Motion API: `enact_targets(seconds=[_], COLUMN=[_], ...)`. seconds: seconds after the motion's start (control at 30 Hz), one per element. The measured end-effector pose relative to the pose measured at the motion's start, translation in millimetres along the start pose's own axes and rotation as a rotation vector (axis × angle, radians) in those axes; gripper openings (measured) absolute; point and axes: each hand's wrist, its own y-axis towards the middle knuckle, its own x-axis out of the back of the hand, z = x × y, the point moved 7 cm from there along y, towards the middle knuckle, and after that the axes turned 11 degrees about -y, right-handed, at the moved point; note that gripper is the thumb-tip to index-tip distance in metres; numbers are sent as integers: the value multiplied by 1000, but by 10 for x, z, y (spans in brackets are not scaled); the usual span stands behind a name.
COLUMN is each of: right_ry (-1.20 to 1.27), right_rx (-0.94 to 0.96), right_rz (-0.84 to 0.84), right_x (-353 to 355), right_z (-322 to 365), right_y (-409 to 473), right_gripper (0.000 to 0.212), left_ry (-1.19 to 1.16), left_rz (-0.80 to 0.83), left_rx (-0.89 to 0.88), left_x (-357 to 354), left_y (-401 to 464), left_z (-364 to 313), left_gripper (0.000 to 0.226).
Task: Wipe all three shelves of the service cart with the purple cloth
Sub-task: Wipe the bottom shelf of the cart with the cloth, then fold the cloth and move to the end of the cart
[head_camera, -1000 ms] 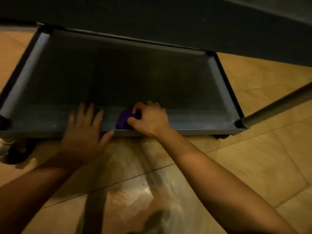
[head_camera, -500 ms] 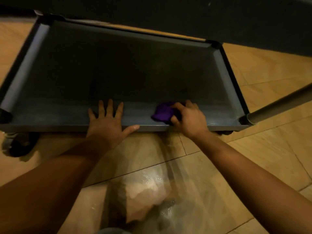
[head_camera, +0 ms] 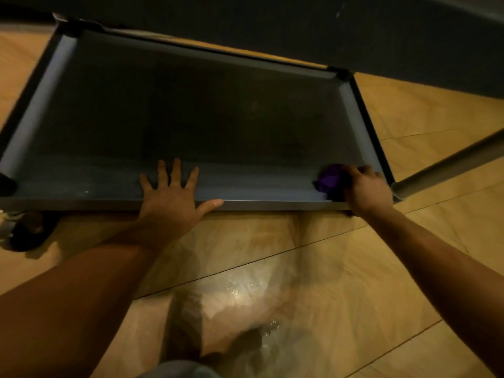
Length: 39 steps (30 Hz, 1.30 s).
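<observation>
Down at floor level now, looking into the bottom shelf point(head_camera: 191, 126) of the service cart, a dark grey tray with raised, lighter walls all round. The right hand point(head_camera: 366, 188) is clenched around the purple cloth point(head_camera: 330, 177), bunched up and pressed into the near right corner of the tray, tight against the front wall. The left hand point(head_camera: 170, 199) lies flat with fingers spread, grasping nothing, palm on the front rim near the middle. A metal cart leg point(head_camera: 447, 166) slants away at the right corner, and a dark caster point(head_camera: 30, 233) shows under the left end (blurred, hard to read). The floor point(head_camera: 341, 282) is glossy tan tile with thin dark joints, catching a bright glare, and the light is dim and warm
</observation>
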Motion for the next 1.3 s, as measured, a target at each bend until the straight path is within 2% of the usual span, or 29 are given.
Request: enact_targets(seconds=[0.1,0.2,0.27,0.4,0.5,0.57,0.7,0.73,0.83,0.97,1.03,1.13,1.2,1.3], right_ry=[-44,9,107,428,671,820,1109,1143,1268,1561,1658,1719,1790,2057], right_rx=[-87,-164,-228,-125,-82,-134,-270,-286,-333,-507,-558,-659,-662,-534], right_rz=[52,58,-37,-295,-359,-298,-195,-171,-85,-74,-70,67,241,428], right_x=[-49,42,190,667,933,1011,1232,1324,1694,2440,2889,3362,3722,4348], right_z=[-196,-192,-167,210,473,552,577,554,449,12,-319,-650,-845,-1075], right_y=[75,90,23,-290,-620,-913,-1673,-1847,-2372,-3028,-3326,-3667,-3867,-4082], right_gripper=[57,50,43,44,45,40,30,28,23,5,6,35,52,65], left_ry=[-9,-28,-23,40,-7,-283,-1057,-1167,-1416,-1518,-1519,-1497,-1485,-1432], left_rz=[30,65,84,173,19,1,374,457,644,611,581,625,675,716], left_rx=[12,22,35,52,-128,-215,-58,-39,47,54,43,-43,-95,-190], left_x=[-2,-6,28,172,374,464,660,755,1082,1771,2193,2738,3215,3984], left_y=[-3,-25,5,-15,-220,-493,-1129,-1294,-1841,-2491,-2808,-3243,-3572,-3990], left_z=[9,11,-4,-95,-398,-668,-1129,-1249,-1567,-1928,-2089,-2297,-2468,-2745], left_gripper=[108,108,106,100,89,78,45,37,37,34,29,16,23,38])
